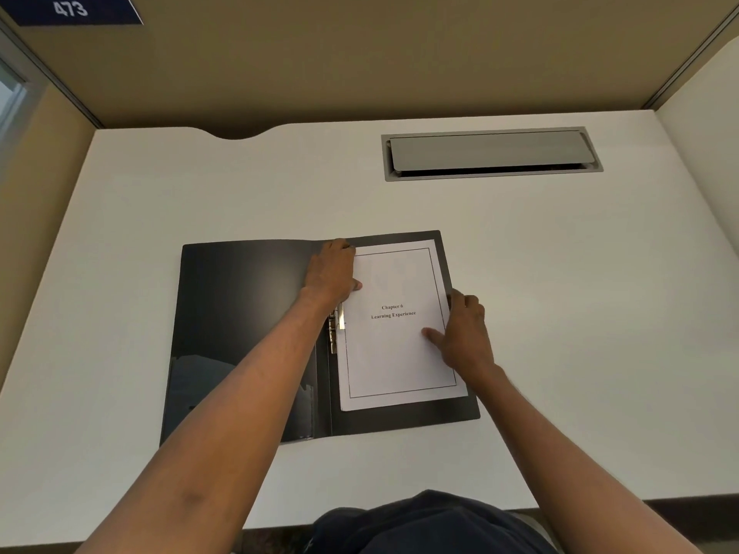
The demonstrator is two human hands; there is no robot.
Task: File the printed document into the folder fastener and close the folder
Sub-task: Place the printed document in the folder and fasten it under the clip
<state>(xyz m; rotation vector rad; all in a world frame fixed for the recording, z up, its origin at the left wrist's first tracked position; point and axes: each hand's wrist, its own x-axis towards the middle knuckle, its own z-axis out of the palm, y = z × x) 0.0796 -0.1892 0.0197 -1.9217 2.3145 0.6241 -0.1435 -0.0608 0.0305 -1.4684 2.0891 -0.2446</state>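
Observation:
A black folder (244, 313) lies open on the white desk. On its right half rests the printed document (396, 353), titled "Chapter 6 Learning Experience". My left hand (332, 273) presses down on the document's upper left edge, over the spine. Just below that hand the metal fastener (335, 327) shows beside the paper's left edge. My right hand (464, 333) holds the document's right edge, thumb on top of the page and fingers at the side. The top of the fastener is hidden under my left hand.
A grey cable hatch (492, 153) is set into the desk (580, 293) at the back right. Beige partition walls enclose the desk on three sides. A blue sign (72, 10) reading 473 hangs at the top left.

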